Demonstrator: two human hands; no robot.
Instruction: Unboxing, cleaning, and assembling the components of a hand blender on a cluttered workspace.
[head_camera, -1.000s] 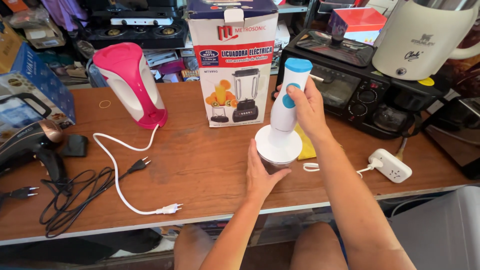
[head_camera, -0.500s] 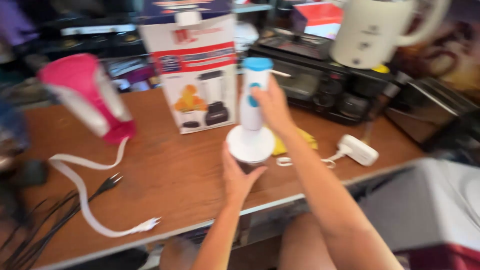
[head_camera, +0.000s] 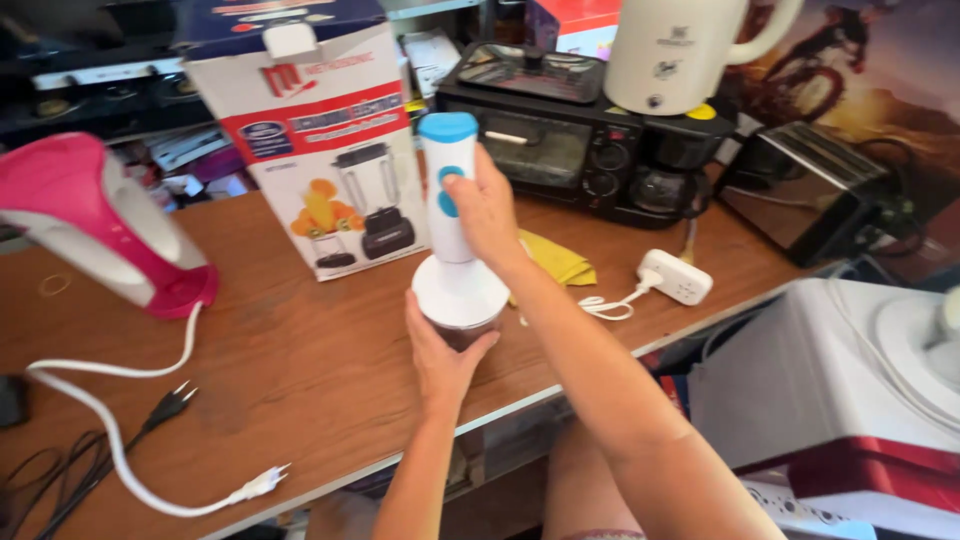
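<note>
A pink and white kettle (head_camera: 95, 230) is seen at the left of the wooden worktop (head_camera: 300, 370), with a white cord (head_camera: 120, 440) trailing from it to a white plug (head_camera: 262, 484) near the front edge; a black plug (head_camera: 170, 405) lies just beside the cord. A cardboard blender box (head_camera: 320, 140) stands upright behind the centre of the worktop. Just right of the box, a white hand blender (head_camera: 452, 235) with a blue top and blue buttons is held upright above the worktop. The left hand (head_camera: 440, 355) is cupped under its wide round base, palm up, fingers curled against the rim. The right hand (head_camera: 487, 212) is closed around the slim body, with the thumb near the blue buttons. The blender thus sits between the two hands, the left below and the right above. A yellow cloth (head_camera: 555, 262) lies behind the right forearm, partly hidden. Further right, a white plug adapter (head_camera: 676, 276) with a coiled white lead rests on the worktop. Behind it stand a black toaster oven (head_camera: 560, 140) and a cream kettle (head_camera: 675, 50). A white appliance (head_camera: 850, 370) is noted at the far right, below worktop level.
</note>
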